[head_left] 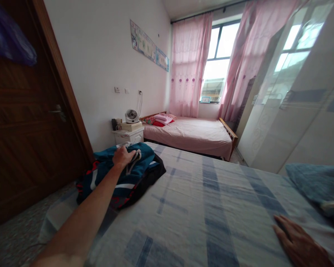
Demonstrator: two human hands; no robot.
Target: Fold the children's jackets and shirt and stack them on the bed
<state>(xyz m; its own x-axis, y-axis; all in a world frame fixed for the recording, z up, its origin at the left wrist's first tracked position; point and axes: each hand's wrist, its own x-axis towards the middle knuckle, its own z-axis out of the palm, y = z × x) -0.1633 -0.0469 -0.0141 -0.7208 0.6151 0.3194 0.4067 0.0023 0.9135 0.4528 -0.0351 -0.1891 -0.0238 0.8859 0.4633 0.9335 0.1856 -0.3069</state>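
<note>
At the bed's far left corner, my left hand (123, 157) is closed on the upper part of a teal garment (146, 152) with white stripes. Its fingertips are partly hidden. The garment lies in a heap with black and red-patterned cloth (153, 174) underneath. My right hand (300, 241), at the lower right, has its fingers stretched out low over the bed sheet (189, 222); it looks slightly blurred. White cloth (317, 228) lies beside this hand, and whether they touch I cannot tell.
A blue-grey bundle of cloth (317, 181) rests on the bed's right side. Beyond stand a white nightstand (129, 136) with a fan (131, 115), a second bed (195, 133) and a glossy wardrobe (286, 107). A brown door (25, 141) is at left.
</note>
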